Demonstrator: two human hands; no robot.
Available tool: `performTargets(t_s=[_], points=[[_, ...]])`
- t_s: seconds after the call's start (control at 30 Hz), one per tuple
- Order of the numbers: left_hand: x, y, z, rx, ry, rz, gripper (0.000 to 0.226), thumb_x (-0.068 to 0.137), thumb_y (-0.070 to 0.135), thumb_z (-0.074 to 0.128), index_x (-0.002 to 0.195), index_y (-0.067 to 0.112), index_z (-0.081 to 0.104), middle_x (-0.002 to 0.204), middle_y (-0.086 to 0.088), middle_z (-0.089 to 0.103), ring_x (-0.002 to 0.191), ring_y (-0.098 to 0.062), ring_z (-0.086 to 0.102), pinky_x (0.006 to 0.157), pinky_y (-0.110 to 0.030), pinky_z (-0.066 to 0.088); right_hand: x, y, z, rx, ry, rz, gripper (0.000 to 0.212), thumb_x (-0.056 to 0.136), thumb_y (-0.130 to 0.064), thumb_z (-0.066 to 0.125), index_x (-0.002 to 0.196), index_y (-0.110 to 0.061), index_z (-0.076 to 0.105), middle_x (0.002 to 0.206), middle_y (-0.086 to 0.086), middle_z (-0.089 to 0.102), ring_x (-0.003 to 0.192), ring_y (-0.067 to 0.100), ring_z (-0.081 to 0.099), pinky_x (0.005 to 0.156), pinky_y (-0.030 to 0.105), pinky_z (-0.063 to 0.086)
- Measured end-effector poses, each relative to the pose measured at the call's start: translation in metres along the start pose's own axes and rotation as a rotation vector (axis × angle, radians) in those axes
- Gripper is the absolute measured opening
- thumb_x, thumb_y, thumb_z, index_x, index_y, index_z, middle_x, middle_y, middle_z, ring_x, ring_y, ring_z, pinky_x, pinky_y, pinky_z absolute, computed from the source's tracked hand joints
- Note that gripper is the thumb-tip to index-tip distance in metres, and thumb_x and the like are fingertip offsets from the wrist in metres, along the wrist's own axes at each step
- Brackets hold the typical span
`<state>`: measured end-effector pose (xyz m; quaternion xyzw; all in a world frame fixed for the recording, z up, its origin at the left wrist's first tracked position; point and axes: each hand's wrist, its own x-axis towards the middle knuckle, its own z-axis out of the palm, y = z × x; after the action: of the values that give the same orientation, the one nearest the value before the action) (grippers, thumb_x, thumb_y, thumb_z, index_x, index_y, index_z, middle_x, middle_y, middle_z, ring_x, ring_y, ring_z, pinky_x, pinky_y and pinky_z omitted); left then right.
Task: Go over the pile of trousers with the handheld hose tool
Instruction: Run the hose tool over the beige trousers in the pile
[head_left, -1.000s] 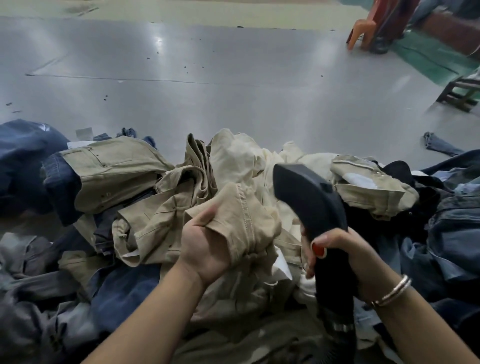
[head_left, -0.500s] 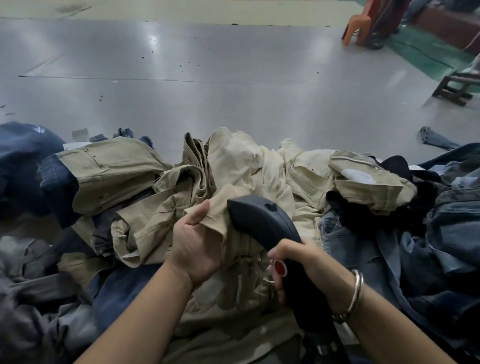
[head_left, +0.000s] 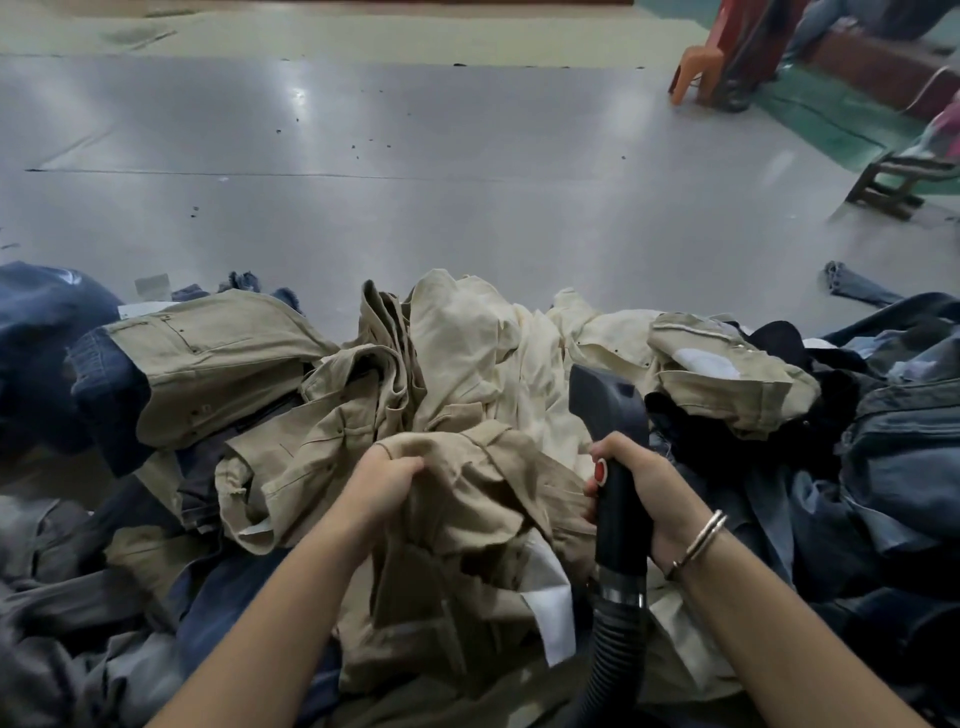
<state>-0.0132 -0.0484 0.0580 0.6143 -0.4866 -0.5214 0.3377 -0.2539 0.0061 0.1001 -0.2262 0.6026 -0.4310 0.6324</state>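
Your right hand (head_left: 641, 486) has swung the hose tool (head_left: 613, 452) back to the right and upright, off the tan trousers (head_left: 467, 499); its fingers stay clamped round the handle. Your left hand (head_left: 387, 475) now bunches that fabric, fingers curled tight. The pile of trousers (head_left: 218, 364) covers the near grey floor (head_left: 415, 182); a stool (head_left: 696, 67) stands far right.

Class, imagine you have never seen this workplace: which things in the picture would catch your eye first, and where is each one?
First, the heap of khaki trousers in the centre, ringed by dark denim on both sides. Next, the black hose tool standing upright right of centre, gripped by the right hand, while the left hand clutches khaki cloth. Far back at the top right stands an orange plastic chair on the shiny grey floor.
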Motion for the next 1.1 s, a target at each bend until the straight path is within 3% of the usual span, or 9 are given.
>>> performTargets(t_s=[0.07, 0.1, 0.2, 0.27, 0.43, 0.73, 0.9, 1.0, 1.1], points=[[0.022, -0.021, -0.002, 0.223, 0.134, 0.038, 0.019, 0.093, 0.015, 0.057, 0.105, 0.008, 0.069, 0.103, -0.008, 0.070, 0.110, -0.029, 0.060, 0.090, -0.028, 0.041, -0.009, 0.002, -0.003, -0.061, 0.008, -0.033, 0.033, 0.078, -0.019, 0.064, 0.045, -0.014, 0.057, 0.057, 0.011, 0.056, 0.048, 0.023, 0.053, 0.055, 0.032, 0.045], [0.028, -0.032, 0.001, 0.285, 0.140, -0.050, 0.036, 0.090, 0.030, 0.063, 0.114, 0.003, 0.065, 0.113, -0.013, 0.067, 0.113, -0.030, 0.057, 0.092, -0.028, 0.040, -0.014, 0.005, -0.003, -0.076, 0.004, -0.047, 0.033, 0.078, -0.017, 0.065, 0.046, -0.014, 0.059, 0.058, 0.011, 0.056, 0.049, 0.023, 0.054, 0.054, 0.032, 0.046], [0.027, -0.070, 0.025, 0.427, -0.192, -0.417, 0.096, 0.065, 0.069, 0.071, 0.131, 0.002, 0.051, 0.128, -0.014, 0.059, 0.106, -0.023, 0.056, 0.088, -0.028, 0.045, -0.032, 0.012, 0.005, -0.126, 0.008, -0.061, 0.017, 0.081, -0.014, 0.067, 0.066, -0.008, 0.062, 0.061, 0.011, 0.058, 0.051, 0.022, 0.056, 0.049, 0.028, 0.048], [0.022, -0.096, 0.044, 0.553, -0.249, -0.465, 0.095, 0.061, 0.065, 0.074, 0.131, 0.006, 0.049, 0.122, -0.010, 0.061, 0.099, -0.019, 0.057, 0.079, -0.026, 0.046, -0.038, 0.019, 0.010, -0.200, 0.035, -0.064, 0.013, 0.080, -0.015, 0.069, 0.077, -0.005, 0.061, 0.062, 0.008, 0.060, 0.053, 0.018, 0.058, 0.051, 0.025, 0.048], [0.022, -0.105, 0.073, 0.926, -0.136, -0.349, 0.029, 0.087, 0.023, 0.050, 0.114, 0.014, 0.053, 0.121, -0.007, 0.060, 0.111, -0.024, 0.058, 0.089, -0.032, 0.049, -0.027, 0.027, 0.023, -0.397, 0.043, -0.089, 0.009, 0.077, -0.014, 0.069, 0.082, -0.009, 0.062, 0.057, -0.002, 0.063, 0.053, 0.010, 0.058, 0.056, 0.022, 0.047], [0.017, 0.109, 0.144, 0.876, -0.356, 0.411, 0.010, 0.085, 0.017, 0.056, 0.076, 0.015, 0.054, 0.087, -0.013, 0.065, 0.093, -0.030, 0.063, 0.061, -0.025, 0.036, -0.013, -0.033, -0.001, 0.057, 0.268, -0.392, 0.006, 0.081, -0.002, 0.065, 0.075, -0.003, 0.063, 0.058, 0.005, 0.060, 0.060, 0.021, 0.056, 0.061, 0.032, 0.047], [-0.002, 0.212, 0.201, 0.237, -0.551, 0.777, 0.022, 0.085, -0.011, 0.052, 0.101, -0.001, 0.064, 0.083, -0.008, 0.067, 0.077, -0.002, 0.060, 0.063, -0.008, 0.040, -0.043, -0.127, -0.063, 0.153, 0.390, -0.686, 0.016, 0.079, -0.016, 0.063, 0.064, -0.010, 0.061, 0.053, 0.002, 0.060, 0.049, 0.017, 0.058, 0.051, 0.023, 0.049], [0.005, 0.246, 0.227, 0.227, -0.564, 0.876, 0.032, 0.087, -0.011, 0.050, 0.117, -0.005, 0.059, 0.105, -0.013, 0.065, 0.097, -0.013, 0.055, 0.084, -0.018, 0.043, -0.052, -0.172, -0.087, 0.064, 0.445, -0.784, 0.017, 0.068, -0.026, 0.064, 0.072, -0.010, 0.061, 0.057, 0.003, 0.061, 0.052, 0.018, 0.058, 0.056, 0.027, 0.051], [0.025, 0.241, 0.235, 0.494, -0.742, 0.711, 0.044, 0.091, 0.002, 0.055, 0.134, 0.003, 0.049, 0.116, -0.012, 0.060, 0.102, -0.017, 0.051, 0.086, -0.016, 0.043, -0.045, -0.176, -0.092, 0.124, 0.404, -0.742, 0.015, 0.078, -0.014, 0.060, 0.066, -0.009, 0.053, 0.053, 0.006, 0.057, 0.048, 0.019, 0.054, 0.052, 0.026, 0.050]])
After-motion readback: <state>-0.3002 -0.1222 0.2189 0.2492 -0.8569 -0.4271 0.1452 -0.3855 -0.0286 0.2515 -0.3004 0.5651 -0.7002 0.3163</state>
